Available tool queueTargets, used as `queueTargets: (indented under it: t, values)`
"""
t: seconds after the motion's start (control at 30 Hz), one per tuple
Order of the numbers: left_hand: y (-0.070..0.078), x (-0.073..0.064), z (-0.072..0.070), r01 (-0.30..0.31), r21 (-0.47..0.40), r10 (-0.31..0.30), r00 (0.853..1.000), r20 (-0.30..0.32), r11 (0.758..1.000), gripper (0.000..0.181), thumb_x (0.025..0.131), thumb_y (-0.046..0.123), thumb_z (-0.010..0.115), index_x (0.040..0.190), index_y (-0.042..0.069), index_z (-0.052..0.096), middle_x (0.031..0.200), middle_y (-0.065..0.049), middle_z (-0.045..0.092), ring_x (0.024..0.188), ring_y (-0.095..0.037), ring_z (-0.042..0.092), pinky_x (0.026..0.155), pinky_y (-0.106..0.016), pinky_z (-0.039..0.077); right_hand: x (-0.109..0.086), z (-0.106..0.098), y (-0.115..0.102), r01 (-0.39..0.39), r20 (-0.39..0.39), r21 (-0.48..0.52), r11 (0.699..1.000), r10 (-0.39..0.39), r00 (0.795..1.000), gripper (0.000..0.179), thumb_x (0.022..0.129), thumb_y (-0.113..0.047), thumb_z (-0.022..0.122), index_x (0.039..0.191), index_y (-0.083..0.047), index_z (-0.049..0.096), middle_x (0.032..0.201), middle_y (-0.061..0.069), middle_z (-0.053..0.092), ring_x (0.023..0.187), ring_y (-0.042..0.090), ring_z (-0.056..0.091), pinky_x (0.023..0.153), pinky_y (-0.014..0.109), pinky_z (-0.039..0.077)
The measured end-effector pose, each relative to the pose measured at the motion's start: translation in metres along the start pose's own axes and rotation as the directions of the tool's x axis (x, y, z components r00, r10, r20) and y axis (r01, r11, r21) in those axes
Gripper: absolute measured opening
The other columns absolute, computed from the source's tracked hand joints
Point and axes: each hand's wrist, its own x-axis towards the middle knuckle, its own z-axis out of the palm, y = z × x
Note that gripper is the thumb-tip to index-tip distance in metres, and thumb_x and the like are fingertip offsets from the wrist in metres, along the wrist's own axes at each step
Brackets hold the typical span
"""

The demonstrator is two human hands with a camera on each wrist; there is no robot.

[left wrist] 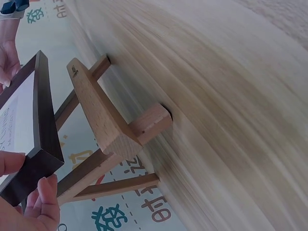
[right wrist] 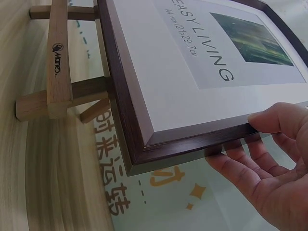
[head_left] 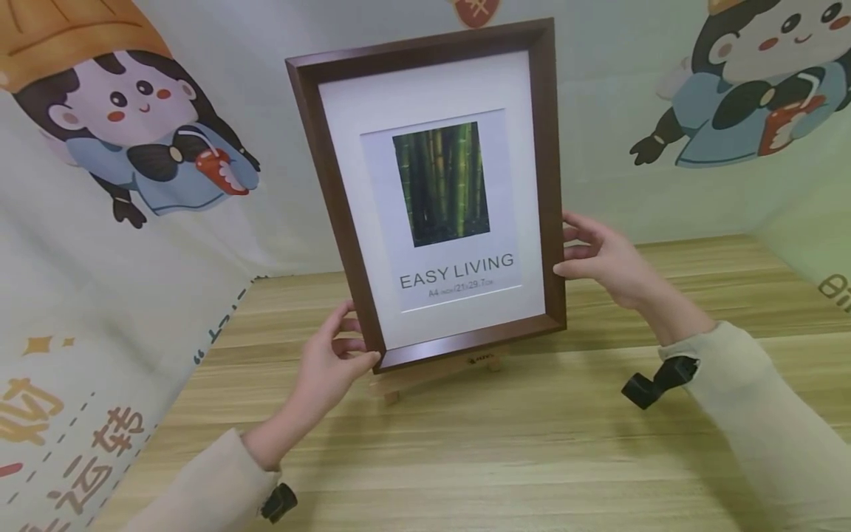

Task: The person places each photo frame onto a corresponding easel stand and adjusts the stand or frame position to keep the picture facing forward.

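Both hands hold a brown picture frame (head_left: pixel 555 185) with a white mat and a bamboo picture, tilted, its lower left corner lowest in the head view. My left hand (head_left: pixel 329 369) grips that corner, thumb on the front and fingers behind. Partway up the opposite side, my right hand (head_left: pixel 608 266) pinches the edge between thumb and fingers. A small wooden easel (left wrist: pixel 103 108) stands on the table just behind and below the frame. In the left wrist view the frame's bottom edge is apart from the easel's ledge (right wrist: pixel 58 57); most of the easel is hidden in the head view.
The wood-grain table (head_left: pixel 499 458) spreads under the easel. A pale cloth backdrop (head_left: pixel 266 148) with cartoon figures and writing rises behind and at the left side. Black straps with small devices (head_left: pixel 641 390) hang at the sleeve cuffs.
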Motion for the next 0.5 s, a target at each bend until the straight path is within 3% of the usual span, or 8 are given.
queueTargets:
  t: [0.5]
  values:
    - [-0.0016,-0.0038,-0.0094,0.016,0.015,-0.015,1.0,-0.018,1.0,0.066,0.072,-0.013,0.065,0.131,0.003,0.042,0.106,-0.02,0.055,0.08,-0.019,0.061,0.068,-0.014,0.05,0.0088,0.0103,-0.0004,-0.037,0.005,-0.008,0.999,0.037,0.999,0.079,0.082,0.007,0.057,0.146,-0.004,0.012,0.132,0.021,0.035,0.098,0.007,0.051,0.08,0.016,0.048]
